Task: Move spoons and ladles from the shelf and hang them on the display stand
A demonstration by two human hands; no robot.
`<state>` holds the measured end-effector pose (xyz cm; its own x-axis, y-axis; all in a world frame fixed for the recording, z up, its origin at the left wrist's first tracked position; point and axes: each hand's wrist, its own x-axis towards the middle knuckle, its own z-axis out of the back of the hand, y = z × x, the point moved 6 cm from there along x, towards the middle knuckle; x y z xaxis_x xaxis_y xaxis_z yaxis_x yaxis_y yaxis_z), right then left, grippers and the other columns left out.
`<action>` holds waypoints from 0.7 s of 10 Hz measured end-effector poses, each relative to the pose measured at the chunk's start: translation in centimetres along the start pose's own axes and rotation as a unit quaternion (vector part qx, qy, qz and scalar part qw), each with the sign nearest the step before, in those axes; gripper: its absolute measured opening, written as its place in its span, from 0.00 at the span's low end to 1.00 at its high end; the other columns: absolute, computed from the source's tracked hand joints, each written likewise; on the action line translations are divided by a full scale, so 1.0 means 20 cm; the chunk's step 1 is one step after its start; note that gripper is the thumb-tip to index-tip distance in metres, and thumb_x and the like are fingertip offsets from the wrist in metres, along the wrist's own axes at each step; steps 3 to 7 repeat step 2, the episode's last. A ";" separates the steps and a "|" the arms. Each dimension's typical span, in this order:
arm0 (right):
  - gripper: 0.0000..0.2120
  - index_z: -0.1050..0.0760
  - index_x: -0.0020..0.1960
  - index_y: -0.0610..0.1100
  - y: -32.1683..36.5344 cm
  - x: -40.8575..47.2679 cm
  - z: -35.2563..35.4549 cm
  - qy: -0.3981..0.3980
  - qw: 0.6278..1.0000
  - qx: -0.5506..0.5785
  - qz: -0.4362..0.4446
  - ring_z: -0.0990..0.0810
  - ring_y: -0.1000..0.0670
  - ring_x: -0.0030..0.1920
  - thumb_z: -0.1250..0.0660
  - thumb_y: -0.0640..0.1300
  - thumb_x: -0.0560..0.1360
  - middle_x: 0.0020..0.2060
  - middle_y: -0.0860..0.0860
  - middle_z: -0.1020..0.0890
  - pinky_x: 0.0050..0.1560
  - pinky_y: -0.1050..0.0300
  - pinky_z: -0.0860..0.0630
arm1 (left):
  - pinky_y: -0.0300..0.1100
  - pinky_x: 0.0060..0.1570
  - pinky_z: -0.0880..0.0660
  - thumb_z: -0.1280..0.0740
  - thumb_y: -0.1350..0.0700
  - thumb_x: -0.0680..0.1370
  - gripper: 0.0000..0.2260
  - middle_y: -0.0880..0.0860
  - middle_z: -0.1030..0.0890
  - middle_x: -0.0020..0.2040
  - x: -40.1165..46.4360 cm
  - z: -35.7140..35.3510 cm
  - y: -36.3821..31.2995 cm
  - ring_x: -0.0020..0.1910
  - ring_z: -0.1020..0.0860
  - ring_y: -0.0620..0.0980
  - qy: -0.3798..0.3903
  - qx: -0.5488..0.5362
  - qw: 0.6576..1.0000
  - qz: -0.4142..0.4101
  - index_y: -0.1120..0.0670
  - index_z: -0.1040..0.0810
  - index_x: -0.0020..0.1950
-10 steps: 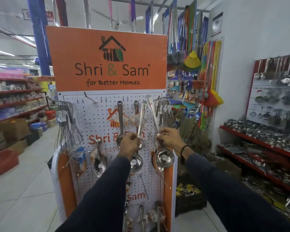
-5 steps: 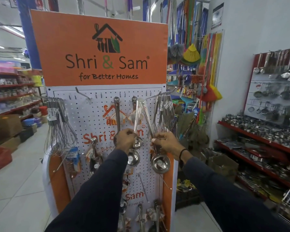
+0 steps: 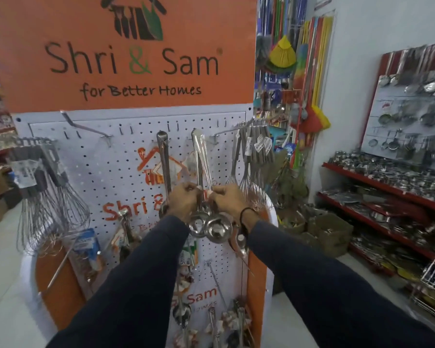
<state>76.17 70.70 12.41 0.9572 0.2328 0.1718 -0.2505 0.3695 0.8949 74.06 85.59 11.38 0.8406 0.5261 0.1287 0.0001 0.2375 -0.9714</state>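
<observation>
The white pegboard display stand point(image 3: 106, 172) with an orange "Shri & Sam" sign fills the centre. Two steel ladles hang side by side at its middle: the left ladle point(image 3: 197, 226) and the right ladle point(image 3: 217, 229), their handle tops up near a hook. My left hand point(image 3: 182, 203) grips the left ladle's handle low down. Touching it, my right hand point(image 3: 227, 199) pinches the right ladle's handle just above the bowl. A third ladle point(image 3: 164, 162) hangs just left of my hands.
Whisks hang on hooks at the stand's left point(image 3: 48, 197) and upper right point(image 3: 251, 169). More spoons hang low on the board point(image 3: 183, 315). Red shelves of steel ware point(image 3: 387, 189) line the right wall; brooms point(image 3: 309, 71) hang behind the stand.
The camera has come closer to the stand. My two hands have drawn together, bringing the two ladles from spread apart to side by side with bowls touching.
</observation>
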 end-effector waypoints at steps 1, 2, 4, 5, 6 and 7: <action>0.08 0.15 0.49 0.38 -0.03 0.08 -0.06 -0.028 0.996 -0.085 0.027 0.17 0.49 0.42 0.30 0.40 0.75 0.46 0.41 0.12 0.50 0.50 0.17 | 0.52 0.50 0.17 0.30 0.61 0.78 0.04 0.61 0.13 0.49 0.09 0.03 0.04 0.45 0.15 0.57 -0.023 0.034 0.999 -0.027 0.57 0.15 0.48; 0.11 0.15 0.53 0.41 -0.07 0.08 -0.05 -0.056 0.992 -0.102 0.041 0.15 0.47 0.51 0.33 0.38 0.74 0.51 0.45 0.13 0.54 0.52 0.17 | 0.54 0.62 0.21 0.35 0.67 0.78 0.12 0.64 0.15 0.57 0.07 0.05 0.08 0.56 0.17 0.62 -0.025 0.064 0.996 -0.050 0.65 0.16 0.59; 0.11 0.15 0.53 0.41 -0.07 0.08 -0.05 -0.056 0.992 -0.102 0.041 0.15 0.47 0.51 0.33 0.38 0.74 0.51 0.45 0.13 0.54 0.52 0.17 | 0.54 0.62 0.21 0.35 0.67 0.78 0.12 0.64 0.15 0.57 0.07 0.05 0.08 0.56 0.17 0.62 -0.025 0.064 0.996 -0.050 0.65 0.16 0.59; 0.11 0.15 0.53 0.41 -0.07 0.08 -0.05 -0.056 0.992 -0.102 0.041 0.15 0.47 0.51 0.33 0.38 0.74 0.51 0.45 0.13 0.54 0.52 0.17 | 0.54 0.62 0.21 0.35 0.67 0.78 0.12 0.64 0.15 0.57 0.07 0.05 0.08 0.56 0.17 0.62 -0.025 0.064 0.996 -0.050 0.65 0.16 0.59; 0.11 0.15 0.53 0.41 -0.07 0.08 -0.05 -0.056 0.992 -0.102 0.041 0.15 0.47 0.51 0.33 0.38 0.74 0.51 0.45 0.13 0.54 0.52 0.17 | 0.54 0.62 0.21 0.35 0.67 0.78 0.12 0.64 0.15 0.57 0.07 0.05 0.08 0.56 0.17 0.62 -0.025 0.064 0.996 -0.050 0.65 0.16 0.59; 0.11 0.15 0.53 0.41 -0.07 0.08 -0.05 -0.056 0.992 -0.102 0.041 0.15 0.47 0.51 0.33 0.38 0.74 0.51 0.45 0.13 0.54 0.52 0.17 | 0.54 0.62 0.21 0.35 0.67 0.78 0.12 0.64 0.15 0.57 0.07 0.05 0.08 0.56 0.17 0.62 -0.025 0.064 0.996 -0.050 0.65 0.16 0.59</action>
